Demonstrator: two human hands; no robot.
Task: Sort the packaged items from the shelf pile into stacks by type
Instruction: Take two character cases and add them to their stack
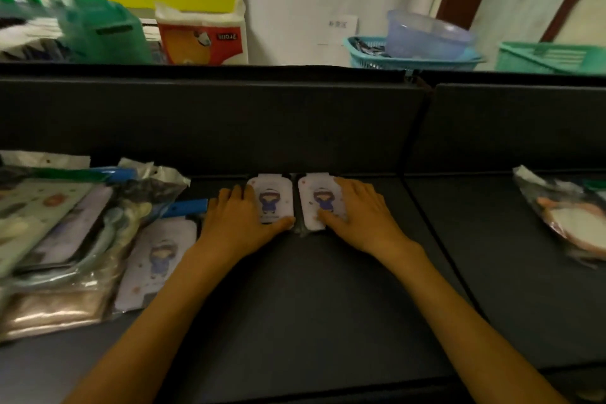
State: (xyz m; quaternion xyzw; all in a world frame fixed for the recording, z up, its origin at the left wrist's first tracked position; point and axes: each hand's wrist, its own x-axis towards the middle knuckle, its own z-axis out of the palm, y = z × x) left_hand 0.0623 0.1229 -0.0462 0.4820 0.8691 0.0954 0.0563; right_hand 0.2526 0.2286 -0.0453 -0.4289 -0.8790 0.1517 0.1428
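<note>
Head view puts both of my hands on the dark shelf (328, 289), side by side against its back wall. My left hand (241, 218) lies with fingers straight along the left edge of a white cartoon packet (273, 198), thumb under its near edge. My right hand (357, 211) lies flat over the right half of a matching second packet (313, 202), thumb pressing its near corner. The two packets lie flat, just beside each other, tops touching the back wall. I see neither hand curled round anything, though blur makes the fingertips hard to read. A third packet of the same print (157, 264) lies to the left, leaning on the mixed pile (62, 239) of bagged goods. Well apart on the right lies a clear bag (570, 223) holding something orange and white.
</note>
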